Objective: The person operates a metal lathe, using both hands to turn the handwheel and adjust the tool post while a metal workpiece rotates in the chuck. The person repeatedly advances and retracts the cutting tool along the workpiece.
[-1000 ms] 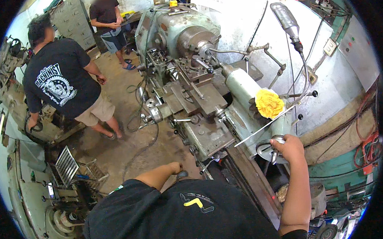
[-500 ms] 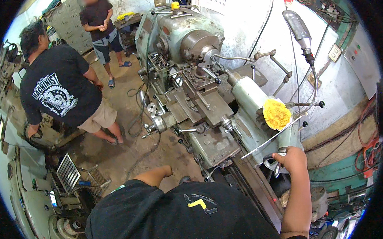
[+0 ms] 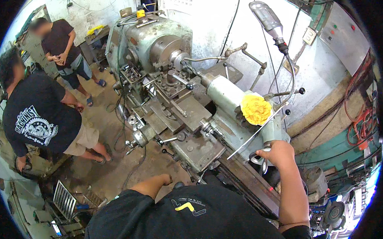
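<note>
My right hand (image 3: 279, 153) is wrapped round the metal handwheel (image 3: 260, 159) at the near end of the lathe's pale green tailstock (image 3: 226, 92). A drill bit (image 3: 190, 69) extends from the tailstock toward the round chuck (image 3: 166, 52). Bent to the left of my body, my left hand (image 3: 163, 179) hangs near the carriage, apart from it; its fingers are mostly hidden. On top of the tailstock sits a crumpled yellow bundle (image 3: 256, 110), with a thin white rod (image 3: 254, 136) slanting below it. The tool post (image 3: 172, 77) stands on the cross slide (image 3: 191, 113).
Two people stand at the left; the nearer person (image 3: 46, 113), in a black shirt, has a hand at another machine. The other person (image 3: 62, 48) stands farther back. A work lamp (image 3: 266, 20) on a flexible neck rises by the wall. Red cables (image 3: 361, 133) hang at right.
The whole view has swung right, so the lathe and people appear farther left. My right hand stays on the handwheel. The farther person's head has come into view.
</note>
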The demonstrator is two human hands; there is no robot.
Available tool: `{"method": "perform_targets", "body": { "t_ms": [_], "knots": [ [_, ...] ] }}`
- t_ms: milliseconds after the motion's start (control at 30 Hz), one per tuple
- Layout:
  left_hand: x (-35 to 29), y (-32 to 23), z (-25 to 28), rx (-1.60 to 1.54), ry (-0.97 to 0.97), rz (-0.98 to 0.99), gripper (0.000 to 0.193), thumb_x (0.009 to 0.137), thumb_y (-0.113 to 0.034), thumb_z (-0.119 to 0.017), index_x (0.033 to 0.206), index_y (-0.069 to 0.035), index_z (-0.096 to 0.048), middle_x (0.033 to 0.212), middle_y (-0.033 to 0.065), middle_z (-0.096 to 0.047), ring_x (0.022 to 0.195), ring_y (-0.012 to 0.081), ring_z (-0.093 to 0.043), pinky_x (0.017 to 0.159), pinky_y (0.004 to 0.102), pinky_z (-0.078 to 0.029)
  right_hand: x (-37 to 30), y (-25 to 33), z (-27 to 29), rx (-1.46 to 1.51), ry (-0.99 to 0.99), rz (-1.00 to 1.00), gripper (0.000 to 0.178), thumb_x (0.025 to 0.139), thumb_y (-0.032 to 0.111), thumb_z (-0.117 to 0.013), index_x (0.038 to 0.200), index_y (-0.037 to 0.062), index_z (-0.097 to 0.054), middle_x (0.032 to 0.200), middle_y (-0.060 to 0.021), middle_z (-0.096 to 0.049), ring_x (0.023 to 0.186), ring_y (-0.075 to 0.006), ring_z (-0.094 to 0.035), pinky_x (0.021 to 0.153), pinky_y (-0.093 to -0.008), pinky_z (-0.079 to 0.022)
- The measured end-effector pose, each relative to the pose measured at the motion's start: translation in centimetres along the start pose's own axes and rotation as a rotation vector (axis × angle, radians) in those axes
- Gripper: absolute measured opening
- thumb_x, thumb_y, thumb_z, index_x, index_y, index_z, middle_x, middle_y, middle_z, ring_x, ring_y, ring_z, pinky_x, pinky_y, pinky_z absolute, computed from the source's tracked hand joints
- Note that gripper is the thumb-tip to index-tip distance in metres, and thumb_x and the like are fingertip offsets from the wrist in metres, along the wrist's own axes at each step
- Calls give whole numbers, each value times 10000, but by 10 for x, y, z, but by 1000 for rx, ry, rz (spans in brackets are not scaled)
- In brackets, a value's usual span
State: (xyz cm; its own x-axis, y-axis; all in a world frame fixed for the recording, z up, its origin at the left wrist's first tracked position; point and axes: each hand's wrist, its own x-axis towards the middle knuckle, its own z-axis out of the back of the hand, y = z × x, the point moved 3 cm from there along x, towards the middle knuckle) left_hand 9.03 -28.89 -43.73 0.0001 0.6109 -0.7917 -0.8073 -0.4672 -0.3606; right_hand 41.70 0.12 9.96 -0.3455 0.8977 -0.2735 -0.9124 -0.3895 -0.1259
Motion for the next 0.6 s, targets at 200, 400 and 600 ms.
{"method": "perform_targets", "body": {
  "t_ms": [200, 400, 600],
  "knots": [
    [-7, 9, 5, -18, -32, 105, 434, 931, -396, -566, 1060, -42, -782, 1136, 225, -747, 1077, 421, -696, 933, 533, -537, 4, 17, -9, -86, -18, 0, 691, 714, 683, -817, 943, 31, -809, 898, -196, -770, 906, -368, -748, 815, -449, -577],
    [-2, 14, 5, 4, -114, 20, 409, 965, -415, -563, 861, -66, -748, 784, 180, -740, 748, 383, -710, 730, 529, -546, 11, 36, -24, -213, -35, 21, 616, 715, 661, -831, 880, 68, -816, 873, -148, -778, 867, -332, -750, 780, -429, -565],
    [18, 7, -8, -13, -128, -48, 408, 941, -424, -580, 855, -61, -746, 807, 203, -736, 772, 397, -709, 749, 540, -547, 13, 48, -26, -267, 57, 0, 518, 784, 602, -814, 954, 112, -824, 944, -115, -794, 913, -299, -759, 805, -446, -538]
  ]
}}
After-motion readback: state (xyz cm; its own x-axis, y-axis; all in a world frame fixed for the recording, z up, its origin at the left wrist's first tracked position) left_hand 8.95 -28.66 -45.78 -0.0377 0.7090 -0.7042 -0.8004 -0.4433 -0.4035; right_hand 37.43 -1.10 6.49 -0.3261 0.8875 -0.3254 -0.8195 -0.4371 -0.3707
